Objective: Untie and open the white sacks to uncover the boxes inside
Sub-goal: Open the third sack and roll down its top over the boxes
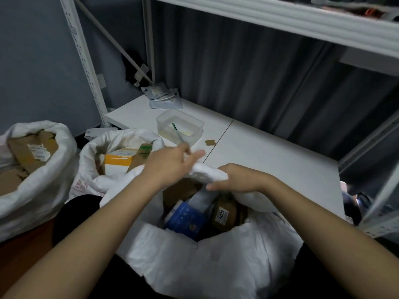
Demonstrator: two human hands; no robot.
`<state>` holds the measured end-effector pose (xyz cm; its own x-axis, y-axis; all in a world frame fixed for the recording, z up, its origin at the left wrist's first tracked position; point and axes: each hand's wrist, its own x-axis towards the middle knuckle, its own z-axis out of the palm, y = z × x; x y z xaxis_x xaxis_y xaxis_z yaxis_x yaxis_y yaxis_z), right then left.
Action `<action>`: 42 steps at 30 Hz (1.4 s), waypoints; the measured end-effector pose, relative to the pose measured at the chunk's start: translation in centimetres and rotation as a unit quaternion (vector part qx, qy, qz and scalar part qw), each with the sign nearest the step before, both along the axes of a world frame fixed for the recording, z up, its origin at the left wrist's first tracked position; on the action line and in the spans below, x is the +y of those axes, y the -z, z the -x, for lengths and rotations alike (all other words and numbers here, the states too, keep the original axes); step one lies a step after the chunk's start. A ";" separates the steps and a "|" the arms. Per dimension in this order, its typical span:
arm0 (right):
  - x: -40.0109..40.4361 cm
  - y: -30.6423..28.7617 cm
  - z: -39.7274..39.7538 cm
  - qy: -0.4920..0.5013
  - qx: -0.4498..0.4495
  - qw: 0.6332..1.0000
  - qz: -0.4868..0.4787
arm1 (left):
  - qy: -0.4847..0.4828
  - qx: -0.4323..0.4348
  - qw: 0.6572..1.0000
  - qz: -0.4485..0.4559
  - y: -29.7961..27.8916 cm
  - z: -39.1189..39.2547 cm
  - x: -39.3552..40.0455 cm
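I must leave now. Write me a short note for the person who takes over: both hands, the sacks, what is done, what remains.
Left hand: on the far rim of the near sack, fingers loosely out; grip unclear.
Right hand: grips the rolled rim of that sack.
Near sack: mouth open; a blue box and a brown box show inside.
Middle sack and left sack: open, rims rolled down, boxes visible.
Left: finish rolling down the near sack's rim.

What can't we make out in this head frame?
- Left hand: fingertips motion-blurred, grip on near sack rim unclear.
- Right hand: fingers buried in the sack fold.
- Blue box: mostly hidden by the sack.
- Far-left sack: cut off by the frame edge.
- Top shelf items: cropped, blurred.
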<state>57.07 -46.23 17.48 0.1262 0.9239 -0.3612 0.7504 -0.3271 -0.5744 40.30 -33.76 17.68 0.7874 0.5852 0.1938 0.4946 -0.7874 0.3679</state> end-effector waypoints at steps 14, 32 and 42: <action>-3.9 2.8 -4.6 0.131 0.113 0.979 -0.104 | 0.046 0.045 0.994 0.093 1.8 -3.9 0.9; -7.6 6.5 -6.6 0.296 0.122 0.936 -0.147 | 0.218 0.058 0.973 0.053 5.0 -11.7 0.2; -9.1 6.9 -7.9 0.373 0.161 0.902 -0.145 | 0.286 0.052 0.957 0.019 5.1 -16.9 -0.4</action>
